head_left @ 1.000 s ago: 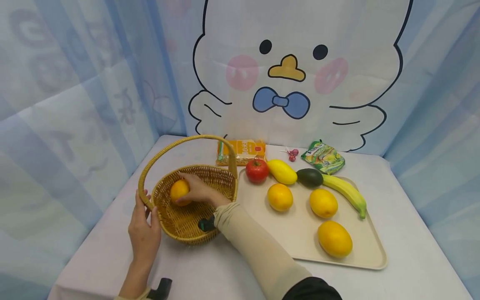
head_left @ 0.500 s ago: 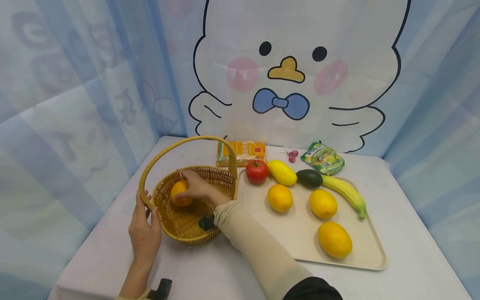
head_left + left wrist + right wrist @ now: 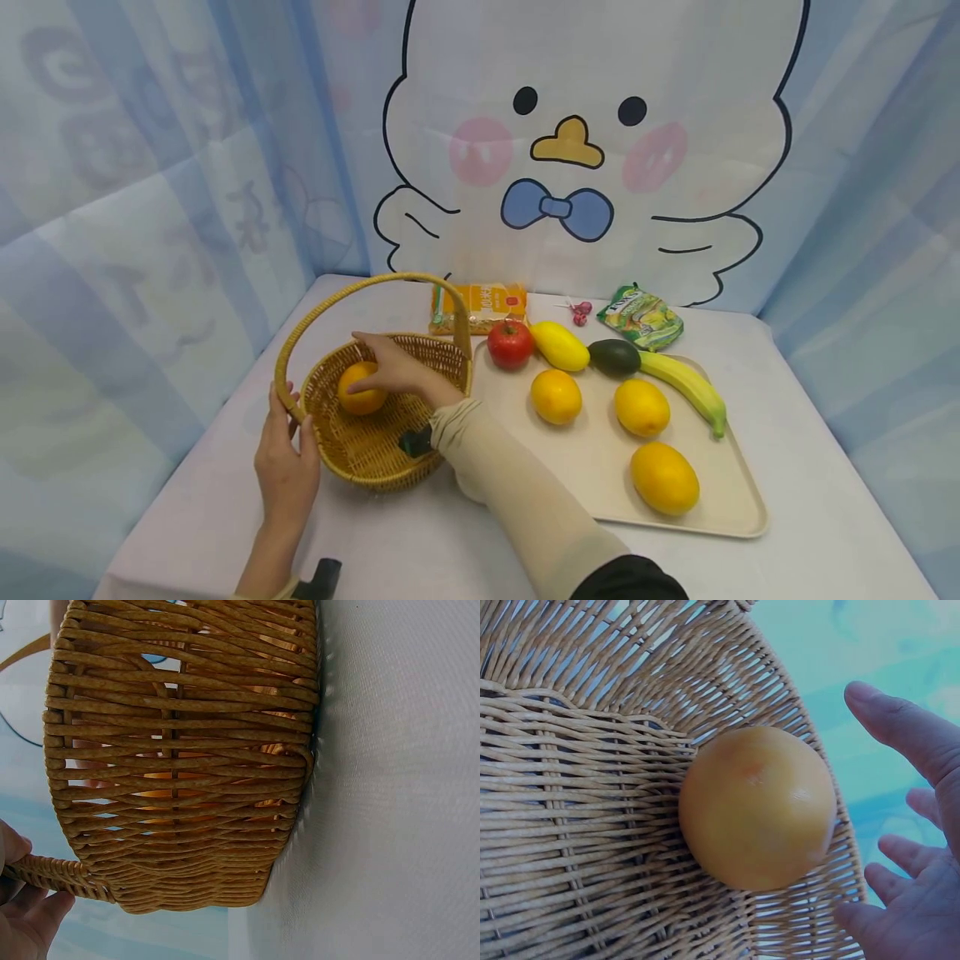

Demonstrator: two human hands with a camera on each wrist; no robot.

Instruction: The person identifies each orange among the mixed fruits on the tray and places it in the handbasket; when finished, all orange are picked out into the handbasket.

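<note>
Tho R hand [image 3: 397, 368] overlaps orange [image 3: 362, 403] (head), wrist: apart.

The basket [image 3: 362, 450] is golden brown in a criss-cross weave, the orange [image 3: 362, 402] a yellowish orange. The tray [image 3: 588, 467] is cream, the apple [image 3: 511, 345] red, the mango [image 3: 560, 347] bright yellow, the avocado [image 3: 614, 358] dark green, the lemons [image 3: 642, 407] deep yellow. The banana [image 3: 686, 387] is yellow, greenish at the tip. The packet [image 3: 483, 306] is orange with white lettering, the pouch [image 3: 642, 317] green and yellow; the lollipops [image 3: 581, 310] are reddish pink. The sleeve [image 3: 525, 487] is beige, the tablecloth [image 3: 412, 550] white, the curtain [image 3: 840, 125] pale blue and white with a black-outlined bird [image 3: 555, 258].
</note>
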